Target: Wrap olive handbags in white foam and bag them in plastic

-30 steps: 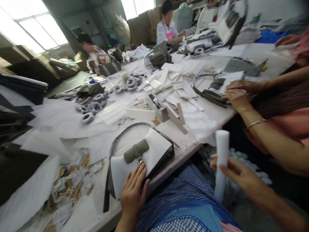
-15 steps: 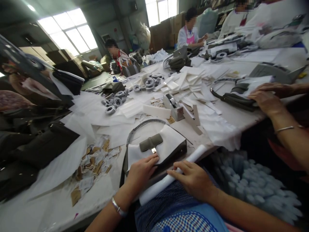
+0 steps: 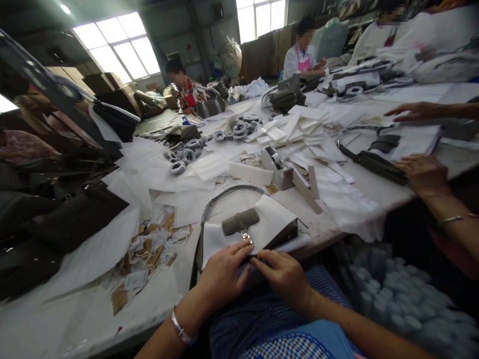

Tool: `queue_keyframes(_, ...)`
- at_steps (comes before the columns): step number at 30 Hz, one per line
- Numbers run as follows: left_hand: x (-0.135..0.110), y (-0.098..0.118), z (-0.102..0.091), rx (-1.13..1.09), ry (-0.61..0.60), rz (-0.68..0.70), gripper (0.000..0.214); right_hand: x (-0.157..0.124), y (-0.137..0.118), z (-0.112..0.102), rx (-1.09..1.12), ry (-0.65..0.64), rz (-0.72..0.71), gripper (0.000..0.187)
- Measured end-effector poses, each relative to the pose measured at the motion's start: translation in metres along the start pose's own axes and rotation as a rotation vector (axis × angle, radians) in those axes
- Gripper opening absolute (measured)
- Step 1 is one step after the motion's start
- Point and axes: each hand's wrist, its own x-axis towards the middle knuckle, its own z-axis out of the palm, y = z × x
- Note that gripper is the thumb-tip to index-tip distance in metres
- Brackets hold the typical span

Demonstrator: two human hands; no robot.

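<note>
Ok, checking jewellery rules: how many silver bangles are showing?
2: wearer's bangle behind the left hand, low centre; co-worker's bangle at far right. Other wrists may be hidden.

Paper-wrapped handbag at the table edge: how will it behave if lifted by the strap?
The handbag keeps a boxy shape lying flat, so probably stiff. Its strap lies in a loose arc, likely floppy, so the body may swing. The white wrap looks smooth; it could slip under the left hand and right hand.
</note>
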Motion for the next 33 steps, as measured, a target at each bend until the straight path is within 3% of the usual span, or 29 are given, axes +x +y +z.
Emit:
queue_keyframes(3,-0.004,0.001,0.005,0.033,0.022,0.02,0.062,0.002,-0.002,0.002,0.014,0.019,0.001,0.027)
queue_keyframes(9,-0.01,-0.012,0.04,0.231,0.224,0.093,0.047,-0.003,0.008,-0.012,0.144,0.014,-0.096,0.03)
queue_keyframes(13,-0.013,-0.013,0.052,0.323,0.317,0.138,0.046,0.002,0.036,-0.037,0.09,-0.084,-0.267,0.036)
queue_keyframes(15,-0.014,-0.012,0.055,0.343,0.35,0.126,0.045,0.009,0.056,-0.044,-0.012,-0.16,-0.28,0.044)
queue_keyframes(18,-0.013,-0.01,0.059,0.354,0.414,0.1,0.044,0.014,0.081,-0.04,-0.078,-0.235,-0.283,0.047)
queue_keyframes(20,-0.012,-0.008,0.062,0.359,0.446,0.083,0.044,0.01,0.092,-0.032,-0.054,-0.215,-0.292,0.046)
queue_keyframes(27,-0.004,0.017,0.068,0.432,0.537,-0.048,0.048,-0.008,0.092,-0.017,-0.018,-0.124,-0.228,0.045)
queue_keyframes(30,0.002,0.021,0.078,0.449,0.629,-0.076,0.044,-0.001,0.088,-0.026,-0.007,-0.181,-0.221,0.043)
queue_keyframes(33,0.006,0.016,0.091,0.391,0.76,-0.034,0.041,0.028,0.089,-0.045,0.109,-0.316,-0.182,0.03)
